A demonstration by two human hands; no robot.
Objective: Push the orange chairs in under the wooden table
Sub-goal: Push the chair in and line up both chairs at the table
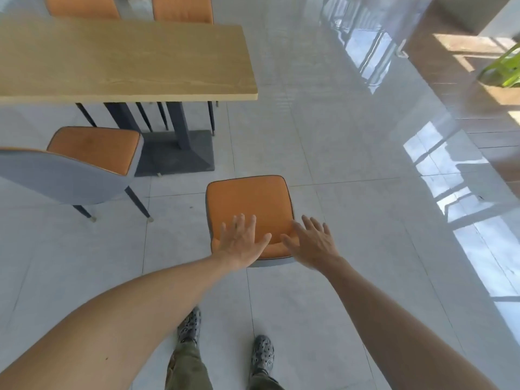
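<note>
Head view, looking down over both outstretched bare arms. Left hand (242, 243) and right hand (312, 243) are both open, fingers spread, palms down above the top edge of the backrest of the near chair (249, 204); whether they touch it cannot be told. Neither hand grips anything. This chair, with an orange seat and grey shell, stands on the pale tiled floor (351, 220), well apart from the wooden bench (121, 60) and off its right end, not tucked under. A second chair (92, 153) stands to the left, its grey backrest toward the camera and its orange seat pointing at the bench, just short of the bench edge and beside the dark pedestal base (180, 153). Two further chairs show only as orange backrests on the far side of the bench: one at far left (81, 7), one nearer the middle (183, 9), both close against the bench edge. Below the arms, the person's two patterned shoes (263, 353) and olive trouser legs are visible on the floor. Window light reflects brightly on the tiles at right, near a green plant (503, 68).
</note>
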